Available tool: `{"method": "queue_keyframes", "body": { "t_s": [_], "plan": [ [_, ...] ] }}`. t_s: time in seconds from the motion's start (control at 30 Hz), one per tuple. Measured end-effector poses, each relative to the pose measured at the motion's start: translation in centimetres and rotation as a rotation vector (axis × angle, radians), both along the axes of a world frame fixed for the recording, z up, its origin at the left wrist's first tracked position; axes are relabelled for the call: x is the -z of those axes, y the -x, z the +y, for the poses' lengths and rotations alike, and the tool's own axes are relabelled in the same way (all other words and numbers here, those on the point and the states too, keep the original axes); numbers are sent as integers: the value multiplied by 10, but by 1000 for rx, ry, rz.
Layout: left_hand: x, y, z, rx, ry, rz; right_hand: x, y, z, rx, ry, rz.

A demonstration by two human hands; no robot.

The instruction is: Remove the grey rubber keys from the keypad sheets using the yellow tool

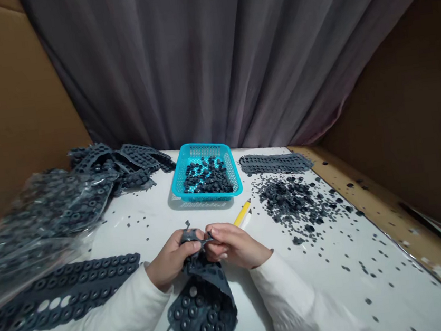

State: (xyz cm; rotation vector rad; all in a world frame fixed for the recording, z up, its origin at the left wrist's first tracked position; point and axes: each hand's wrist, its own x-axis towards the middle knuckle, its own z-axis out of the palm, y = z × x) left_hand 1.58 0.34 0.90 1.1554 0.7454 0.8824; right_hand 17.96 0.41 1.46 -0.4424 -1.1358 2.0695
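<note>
A dark rubber sheet (205, 310) with rows of moulded rings hangs from my hands, its lower part resting on the white table. My left hand (175, 255) grips its upper edge, thumb on top. Right beside it, my right hand (231, 244) is closed with its fingertips pinching a small bit at that edge; the exact piece is mostly hidden by the fingers. Beyond the hands stands a turquoise basket (236, 177) with many small dark rubber pieces in it. A yellow pencil-like tool (242, 212) lies just past my right hand.
At left are a clear plastic bag (47, 217) of dark rings, a flat ringed sheet (86, 282) and a heap of punched sheets (124, 163). To the right lie a pile of small scraps (294, 199) and another strip (276, 163). A grey curtain (192, 57) closes the back.
</note>
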Motion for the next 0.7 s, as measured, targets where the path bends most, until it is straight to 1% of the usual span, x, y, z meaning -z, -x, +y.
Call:
{"method": "queue_keyframes", "body": {
  "t_s": [0.2, 0.3, 0.53, 0.63, 0.7],
  "plan": [
    [2, -3, -2, -6, 159, -96, 5, 0, 3, -110, 70, 150],
    [1, -5, -4, -3, 203, -157, 6, 2, 4, -153, 110, 218],
    [-1, -9, -6, 13, 295, -280, 8, 3, 6, -213, 192, 272],
    [0, -8, -5, 19, 286, -237, 10, 3, 6, -203, 185, 265],
    [1, -6, -4, 4, 202, -127, 10, 2, 5, -123, 133, 181]
  ]
}}
